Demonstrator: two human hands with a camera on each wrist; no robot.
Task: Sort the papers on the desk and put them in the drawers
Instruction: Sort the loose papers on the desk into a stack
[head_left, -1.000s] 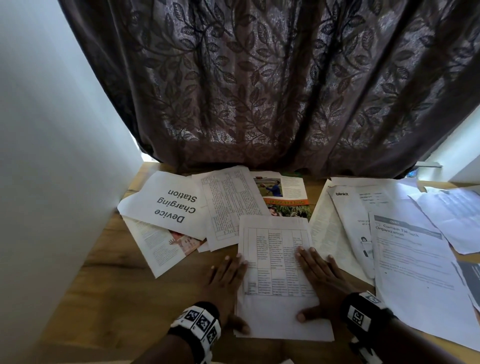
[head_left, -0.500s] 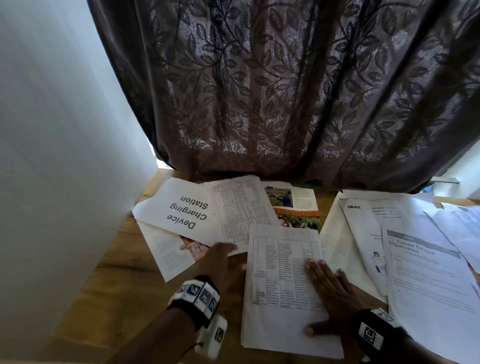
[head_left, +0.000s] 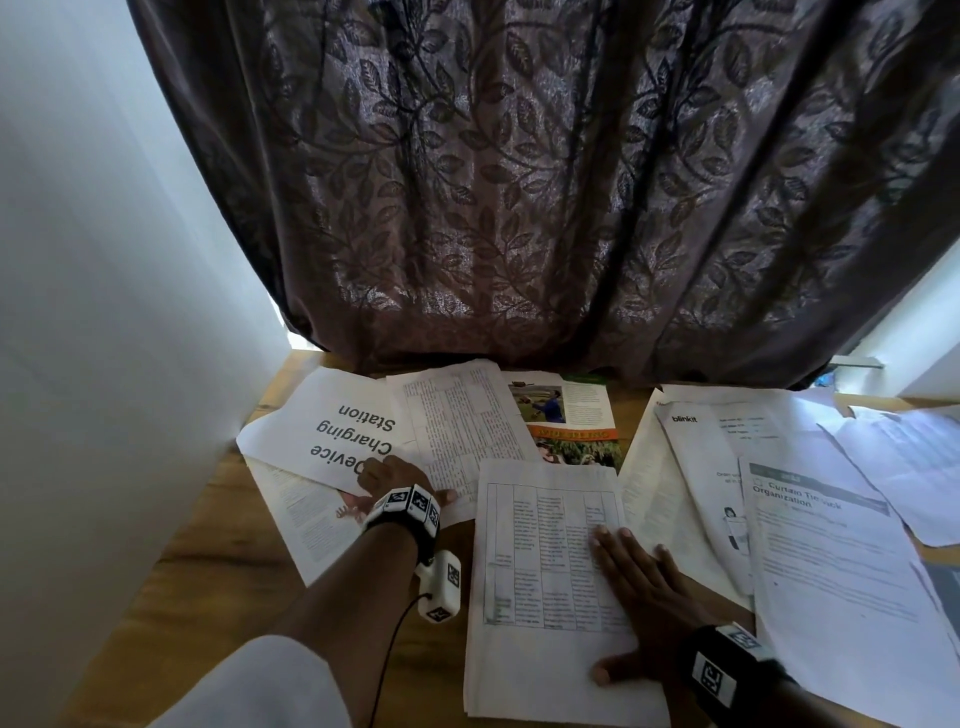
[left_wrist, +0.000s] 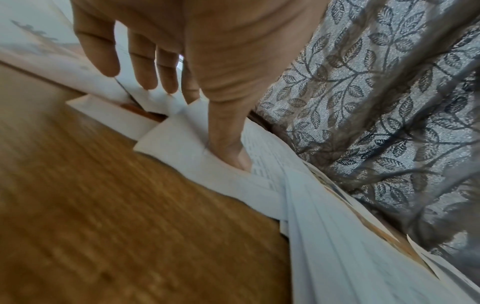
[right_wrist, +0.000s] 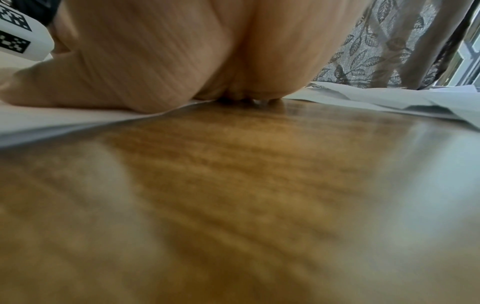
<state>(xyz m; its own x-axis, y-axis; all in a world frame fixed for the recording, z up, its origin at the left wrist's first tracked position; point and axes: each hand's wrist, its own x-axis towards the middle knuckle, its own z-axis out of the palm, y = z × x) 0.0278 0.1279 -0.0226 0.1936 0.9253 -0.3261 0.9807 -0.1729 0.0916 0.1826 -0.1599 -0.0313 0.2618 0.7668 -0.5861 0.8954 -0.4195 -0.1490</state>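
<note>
Several printed papers lie spread over the wooden desk (head_left: 208, 597). My right hand (head_left: 623, 603) lies flat, fingers straight, on the right side of a near stack printed with a table (head_left: 545, 571); in the right wrist view only its palm (right_wrist: 155, 61) shows, pressed down. My left hand (head_left: 392, 475) reaches forward to the overlap of the "Device Charging Station" sheet (head_left: 332, 431) and a second table sheet (head_left: 462, 415). In the left wrist view the left hand (left_wrist: 194, 121) has straight fingers (left_wrist: 145, 78) touching the papers and its thumb pressing the table sheet (left_wrist: 262, 148). No drawer is in view.
A colour brochure (head_left: 566, 415) lies at the back centre and a magazine page (head_left: 306, 519) under the left papers. To the right lie a "blinkit" sheet (head_left: 717, 457), an "Organization" sheet (head_left: 831, 571) and more sheets. A dark leaf-patterned curtain (head_left: 519, 182) hangs behind; a white wall (head_left: 104, 312) bounds the left.
My left hand left the near stack's left edge and moved forward and left onto the "Device Charging Station" and table sheets. My right hand stayed flat on the stack.
</note>
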